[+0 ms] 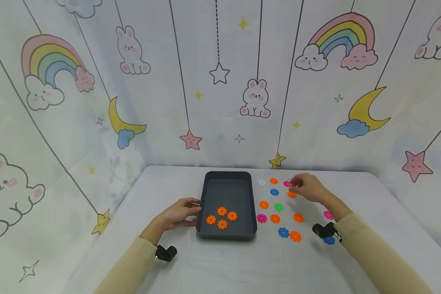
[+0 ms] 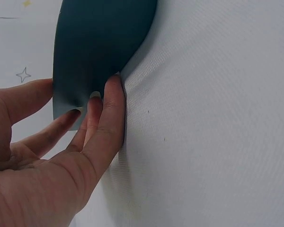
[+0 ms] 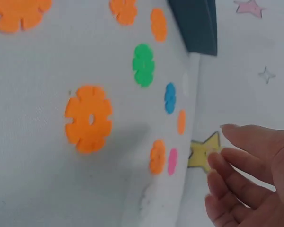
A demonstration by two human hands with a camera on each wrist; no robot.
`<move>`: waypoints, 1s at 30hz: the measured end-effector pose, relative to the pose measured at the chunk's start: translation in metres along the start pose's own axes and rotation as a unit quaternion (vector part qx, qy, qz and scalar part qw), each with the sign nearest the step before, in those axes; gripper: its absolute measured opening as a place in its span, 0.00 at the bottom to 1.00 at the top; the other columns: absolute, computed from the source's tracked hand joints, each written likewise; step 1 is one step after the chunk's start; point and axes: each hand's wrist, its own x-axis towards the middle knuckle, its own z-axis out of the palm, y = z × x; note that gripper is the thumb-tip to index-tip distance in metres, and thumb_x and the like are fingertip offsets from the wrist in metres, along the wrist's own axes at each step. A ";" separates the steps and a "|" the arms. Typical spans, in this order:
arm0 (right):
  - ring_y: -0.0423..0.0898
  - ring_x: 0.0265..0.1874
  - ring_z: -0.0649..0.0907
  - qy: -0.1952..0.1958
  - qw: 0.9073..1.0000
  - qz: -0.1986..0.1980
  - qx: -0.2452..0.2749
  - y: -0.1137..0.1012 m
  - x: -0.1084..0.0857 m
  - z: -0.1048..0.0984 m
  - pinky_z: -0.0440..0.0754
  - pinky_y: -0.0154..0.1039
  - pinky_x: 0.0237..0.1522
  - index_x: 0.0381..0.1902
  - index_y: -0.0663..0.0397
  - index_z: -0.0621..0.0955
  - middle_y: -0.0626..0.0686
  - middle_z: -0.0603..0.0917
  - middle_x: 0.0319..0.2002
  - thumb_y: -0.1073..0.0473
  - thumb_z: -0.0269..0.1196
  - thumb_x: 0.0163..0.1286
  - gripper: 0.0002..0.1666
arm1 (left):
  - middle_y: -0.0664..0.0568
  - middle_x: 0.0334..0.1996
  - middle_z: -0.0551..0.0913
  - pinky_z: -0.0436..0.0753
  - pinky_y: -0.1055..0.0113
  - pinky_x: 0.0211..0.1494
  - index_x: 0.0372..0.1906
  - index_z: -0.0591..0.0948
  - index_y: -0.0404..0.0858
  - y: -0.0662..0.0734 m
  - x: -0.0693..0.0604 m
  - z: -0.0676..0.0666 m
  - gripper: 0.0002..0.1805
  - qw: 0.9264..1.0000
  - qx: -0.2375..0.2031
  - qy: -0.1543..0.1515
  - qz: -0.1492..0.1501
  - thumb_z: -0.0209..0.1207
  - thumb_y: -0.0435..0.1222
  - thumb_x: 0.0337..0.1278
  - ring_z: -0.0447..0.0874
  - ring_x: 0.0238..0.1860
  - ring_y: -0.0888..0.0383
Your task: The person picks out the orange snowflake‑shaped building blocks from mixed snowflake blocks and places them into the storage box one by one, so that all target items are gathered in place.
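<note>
Table (image 1: 250, 265), white-covered. Lying directly on it: one dark grey tray (image 1: 226, 190), flat, short side toward the wearer. To the tray's right, scattered singly: six orange discs (image 1: 295, 236), three blue discs (image 1: 283, 232), three pink discs (image 1: 262, 218), one green disc (image 1: 279, 207), one white disc (image 1: 261, 182) plainly seen. Nearest orange and blue: side by side.

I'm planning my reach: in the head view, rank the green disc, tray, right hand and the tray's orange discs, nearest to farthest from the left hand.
1. Tray: just right of the left hand, touching its fingers.
2. Orange discs: inside the tray, near end.
3. Green disc: right of the tray.
4. Right hand: farthest right.
</note>
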 end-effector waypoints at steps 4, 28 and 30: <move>0.52 0.38 0.80 -0.003 0.999 0.033 -0.002 0.014 0.004 0.004 0.84 0.42 0.37 0.52 0.72 0.81 0.59 0.84 0.40 0.58 0.67 0.70 0.21 | 0.37 0.64 0.76 0.87 0.51 0.54 0.71 0.69 0.30 0.000 0.001 0.000 0.27 1.000 0.000 0.001 -0.001 0.58 0.34 0.74 0.80 0.60 0.45; 0.54 0.38 0.79 -0.011 0.992 0.124 0.026 0.036 0.011 0.024 0.84 0.47 0.42 0.44 0.68 0.81 0.62 0.82 0.41 0.58 0.69 0.67 0.17 | 0.36 0.65 0.75 0.87 0.51 0.54 0.72 0.67 0.29 0.000 0.001 0.000 0.29 1.000 -0.007 -0.006 -0.001 0.58 0.34 0.73 0.79 0.60 0.45; 0.54 0.38 0.79 -0.007 0.992 0.126 0.029 0.035 0.013 0.024 0.84 0.46 0.42 0.44 0.68 0.81 0.61 0.82 0.41 0.59 0.69 0.67 0.16 | 0.36 0.65 0.75 0.87 0.51 0.54 0.72 0.67 0.29 0.000 0.002 -0.001 0.29 1.000 -0.007 -0.007 0.000 0.58 0.34 0.74 0.79 0.60 0.45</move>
